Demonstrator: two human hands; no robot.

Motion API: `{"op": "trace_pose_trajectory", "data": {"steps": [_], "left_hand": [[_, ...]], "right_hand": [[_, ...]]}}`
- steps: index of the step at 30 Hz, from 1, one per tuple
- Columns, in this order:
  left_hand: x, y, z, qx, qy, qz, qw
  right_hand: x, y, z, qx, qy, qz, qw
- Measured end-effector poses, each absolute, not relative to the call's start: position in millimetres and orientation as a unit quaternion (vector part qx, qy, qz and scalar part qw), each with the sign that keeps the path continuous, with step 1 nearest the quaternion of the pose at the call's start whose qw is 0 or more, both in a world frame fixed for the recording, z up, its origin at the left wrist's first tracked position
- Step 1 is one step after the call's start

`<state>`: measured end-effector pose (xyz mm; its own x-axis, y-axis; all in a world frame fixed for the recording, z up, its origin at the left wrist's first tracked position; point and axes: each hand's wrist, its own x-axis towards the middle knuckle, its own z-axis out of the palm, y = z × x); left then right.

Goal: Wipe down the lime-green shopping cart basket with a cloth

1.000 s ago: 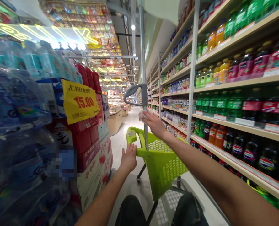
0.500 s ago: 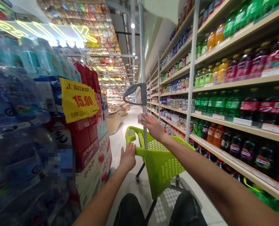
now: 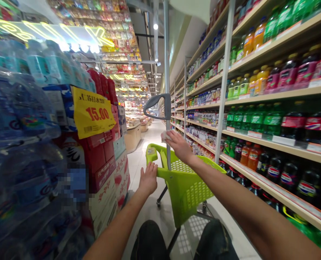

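Note:
A lime-green shopping cart (image 3: pixel 180 195) with perforated sides stands in front of my knees. My left hand (image 3: pixel 148 178) is on its near left rim, fingers bent over the edge. A grey metal pole (image 3: pixel 166 65) rises from the cart and carries a grey loop-shaped handle (image 3: pixel 157 107). Below that loop, my right hand (image 3: pixel 179 146) holds a crumpled white wipe (image 3: pixel 165 136) against or close beside the pole. Part of the wipe is hidden under the fingers, and my right forearm crosses over the cart's basket.
Shelves of drink bottles (image 3: pixel 268 119) line the right side. Close on the left are stacked cartons (image 3: pixel 103 159), shrink-wrapped water bottles (image 3: pixel 27 173) and a yellow price sign (image 3: pixel 92 112). The tiled aisle floor (image 3: pixel 152 133) runs ahead past wooden display bins (image 3: pixel 132 139).
The view has shifted slightly, so the surroundings sit a little further right. Both hands keep nearly the same places on the cart and at the pole.

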<state>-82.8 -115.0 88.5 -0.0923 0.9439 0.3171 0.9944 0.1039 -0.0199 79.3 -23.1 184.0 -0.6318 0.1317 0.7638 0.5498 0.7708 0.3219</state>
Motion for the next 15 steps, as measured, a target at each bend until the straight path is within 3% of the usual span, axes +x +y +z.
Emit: {"op": "trace_pose_trajectory", "data": {"steps": [3,7,10,15], "left_hand": [[-81.4,-116.9,88.7,-0.662,-0.732,-0.098,0.123],[-82.4,-115.7,87.5,-0.664,-0.729,-0.103,0.126],[-83.2,-114.2,87.9,-0.662,-0.733,-0.101,0.122],[-80.9,-116.6,88.6,-0.662,-0.735,-0.097,0.11]], "right_hand": [[83.3,-27.4,157.8,-0.181,-0.865,-0.271,0.381],[93.6,-33.1,105.2,-0.116,-0.898,-0.292,0.307],[89.2,-30.1,124.1,-0.128,-0.89,-0.298,0.32],[75.8,-24.7,176.9,-0.201,-0.831,-0.285,0.433]]}}
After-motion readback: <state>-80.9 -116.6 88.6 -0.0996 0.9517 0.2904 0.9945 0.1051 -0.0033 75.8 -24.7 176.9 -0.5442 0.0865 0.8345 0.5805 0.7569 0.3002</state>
